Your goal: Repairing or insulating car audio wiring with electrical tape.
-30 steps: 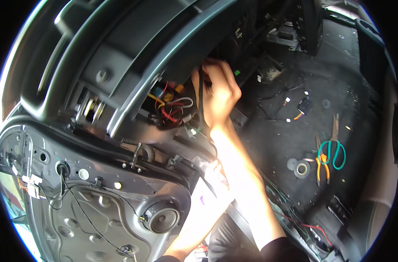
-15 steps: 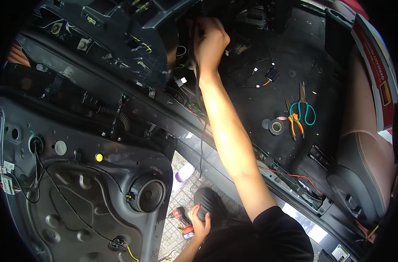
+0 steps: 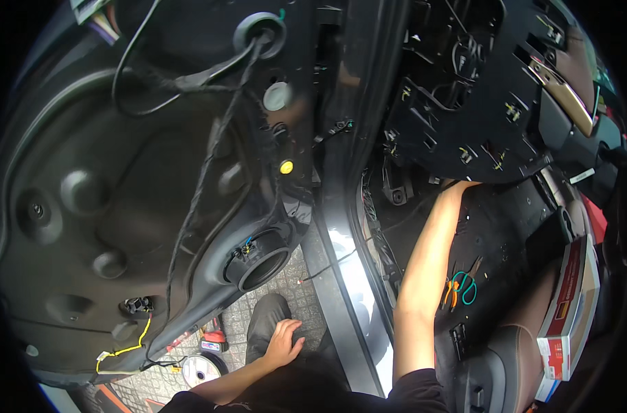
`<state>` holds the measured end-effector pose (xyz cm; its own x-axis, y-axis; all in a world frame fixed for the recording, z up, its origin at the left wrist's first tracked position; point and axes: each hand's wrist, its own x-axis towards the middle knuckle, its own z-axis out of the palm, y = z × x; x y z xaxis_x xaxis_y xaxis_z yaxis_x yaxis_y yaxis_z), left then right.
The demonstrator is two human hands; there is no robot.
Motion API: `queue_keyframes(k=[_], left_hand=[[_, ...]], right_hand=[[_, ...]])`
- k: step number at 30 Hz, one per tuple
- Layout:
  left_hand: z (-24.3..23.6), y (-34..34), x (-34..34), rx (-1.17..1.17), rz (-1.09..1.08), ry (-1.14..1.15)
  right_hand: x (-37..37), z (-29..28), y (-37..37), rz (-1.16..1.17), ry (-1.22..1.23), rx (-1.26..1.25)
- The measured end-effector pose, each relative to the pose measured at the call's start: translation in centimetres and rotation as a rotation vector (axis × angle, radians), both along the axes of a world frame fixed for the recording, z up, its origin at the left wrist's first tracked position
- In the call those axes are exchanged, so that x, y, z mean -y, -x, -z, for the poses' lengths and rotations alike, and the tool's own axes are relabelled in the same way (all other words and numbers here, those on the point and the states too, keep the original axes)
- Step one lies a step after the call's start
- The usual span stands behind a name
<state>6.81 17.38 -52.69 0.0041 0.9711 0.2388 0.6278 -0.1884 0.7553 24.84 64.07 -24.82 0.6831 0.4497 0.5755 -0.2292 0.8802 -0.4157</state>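
My right arm reaches into the car's footwell, and my right hand goes under the lower edge of the dark dashboard. Its fingers are hidden there, so what they hold does not show. Close by it, a thin black cable runs down and leftward across the door sill, its loose end hanging over the pavement. My left hand rests on my bent knee, fingers stretched out and holding nothing.
To the left stands the stripped door with a speaker and hanging harness. Teal-handled scissors and orange-handled pliers lie on the car floor. A red-and-white box sits on the seat; a red power tool and a spool are below.
The view has swung left toward the door. My right hand, which showed in the footwell beside the black cable, is now hidden under the dashboard. My left hand remains by my knee.
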Motion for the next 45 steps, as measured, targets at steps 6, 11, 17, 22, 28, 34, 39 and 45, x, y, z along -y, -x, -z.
queue_keyframes(k=[6,11,17,22,28,34,39,45], left_hand=[[0.9,-0.1,0.7,0.118,-0.080,-0.061],[2.7,0.1,1.5,0.162,-0.085,-0.064],[3.9,0.9,3.2,0.175,-0.034,0.001],[4.5,0.3,3.1,0.214,-0.020,0.041],[4.2,0.1,2.3,0.226,-0.027,0.068],[4.8,-0.1,2.1,0.260,-0.016,0.046],[4.4,0.7,4.0,0.215,-0.052,0.088],[4.3,-1.5,1.8,0.184,0.067,0.070]], right_hand=[[1.0,-2.9,5.1,-0.175,-0.032,0.166],[1.6,-4.2,0.8,-0.143,-0.031,0.210],[2.7,-7.2,-4.9,-0.111,-0.036,0.262],[3.5,-7.1,-5.6,-0.170,-0.001,0.268],[2.9,-4.9,-2.7,-0.335,0.063,0.225],[3.1,-4.5,-1.8,-0.433,0.078,0.187],[7.4,-4.1,1.6,-0.547,0.127,0.116],[5.1,-1.1,-11.6,-0.443,0.183,0.127]])
